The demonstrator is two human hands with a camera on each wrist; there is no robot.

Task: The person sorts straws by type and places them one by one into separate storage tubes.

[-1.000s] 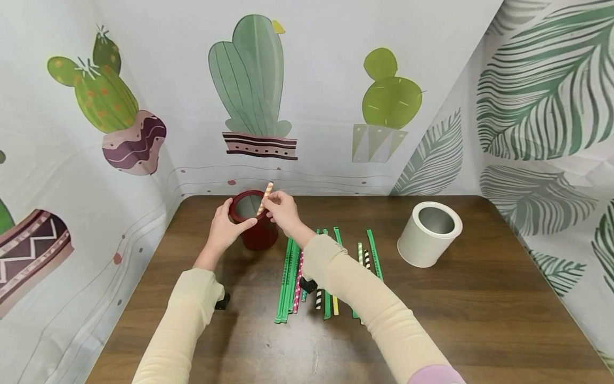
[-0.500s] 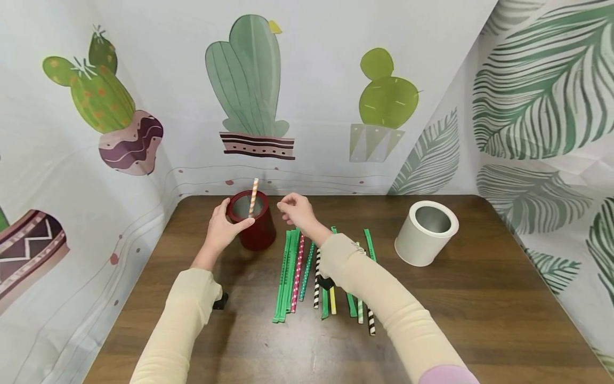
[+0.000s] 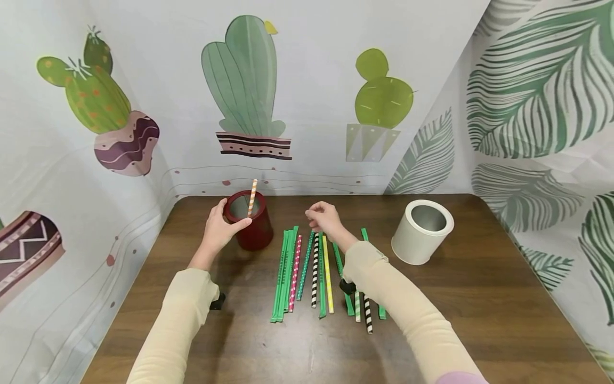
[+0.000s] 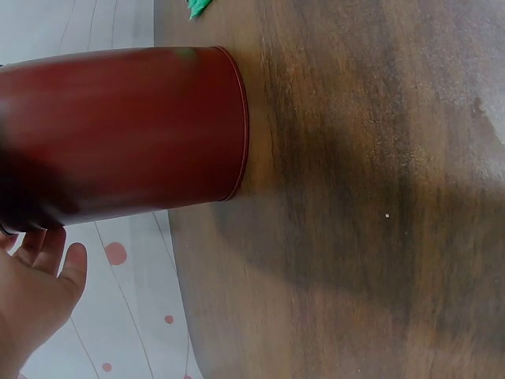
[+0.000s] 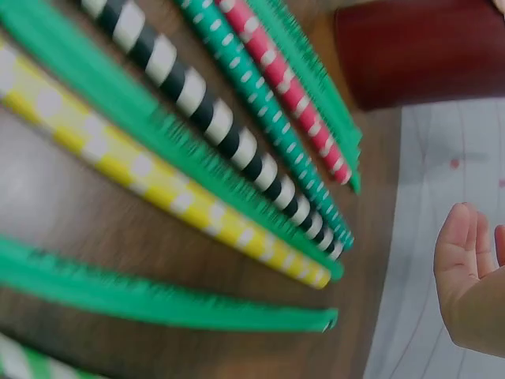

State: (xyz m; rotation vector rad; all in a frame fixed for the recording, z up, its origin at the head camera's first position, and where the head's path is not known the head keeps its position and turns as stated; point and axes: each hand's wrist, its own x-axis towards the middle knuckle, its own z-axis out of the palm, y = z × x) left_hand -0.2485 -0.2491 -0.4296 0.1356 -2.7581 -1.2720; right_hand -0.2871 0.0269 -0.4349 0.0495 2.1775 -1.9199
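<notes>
At the back left of the table, my left hand (image 3: pixel 218 229) grips the dark red canister (image 3: pixel 256 234) by its rim, thumb at the front edge and fingers round the far side. An orange-and-white striped paper straw (image 3: pixel 252 194) stands in that canister, leaning slightly right with its upper part above the rim. My right hand (image 3: pixel 325 218) hovers over the top ends of the laid-out straws, fingers loosely bent and holding nothing. Below it lie a black-and-white striped straw (image 3: pixel 315 269), a teal dotted straw (image 3: pixel 305 264) and a yellow patterned straw (image 3: pixel 328 274).
Several green paper-wrapped straws (image 3: pixel 280 277) and a pink dotted straw (image 3: pixel 295 272) lie in the same row, side by side. A white canister (image 3: pixel 417 242) stands at the right rear. Behind the wooden table (image 3: pixel 230 346) hangs a cactus-print cloth (image 3: pixel 316 106).
My right hand has let go of the orange striped straw in the red canister and moved right, over the row of straws. My left hand stays on the canister.
</notes>
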